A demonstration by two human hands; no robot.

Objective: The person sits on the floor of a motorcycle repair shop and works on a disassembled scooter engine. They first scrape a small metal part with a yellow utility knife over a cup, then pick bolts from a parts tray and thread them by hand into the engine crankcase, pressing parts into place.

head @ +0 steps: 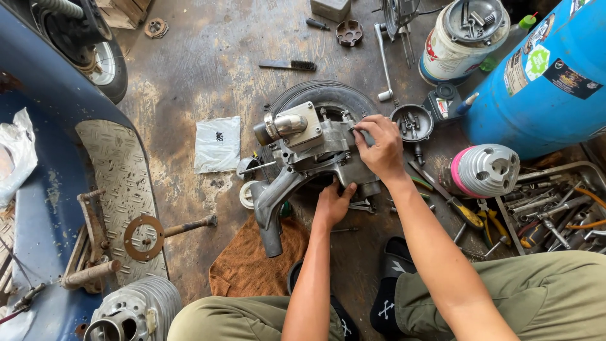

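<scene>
We crouch on a stained concrete floor [189, 69] over a grey metal engine [309, 148] that sits propped on a small black tyre [328, 95], its lower arm reaching down onto a brown rag [246, 265]; our left hand [333, 203] is cupped against the casing's lower edge, fingers curled under it, while our right hand [379, 148] lies on top with fingertips pinched at a small fitting, though we cannot tell whether anything is held between them; the perch looks unsteady to us, and a hard push from above could tip the engine off the tyre toward our feet; a small part let go here could roll away among the loose wrenches [363, 205] and a yellow-handled screwdriver [464, 215] lying just beside the casing; a round dish of bolts [411, 123] stands near the right wrist, and a careless sweep of the arm could scatter it; a finned cylinder [486, 169] with a pink rim, a tray of tools [555, 215] and a blue drum [543, 82] crowd the right side, leaving little room to shift.
</scene>
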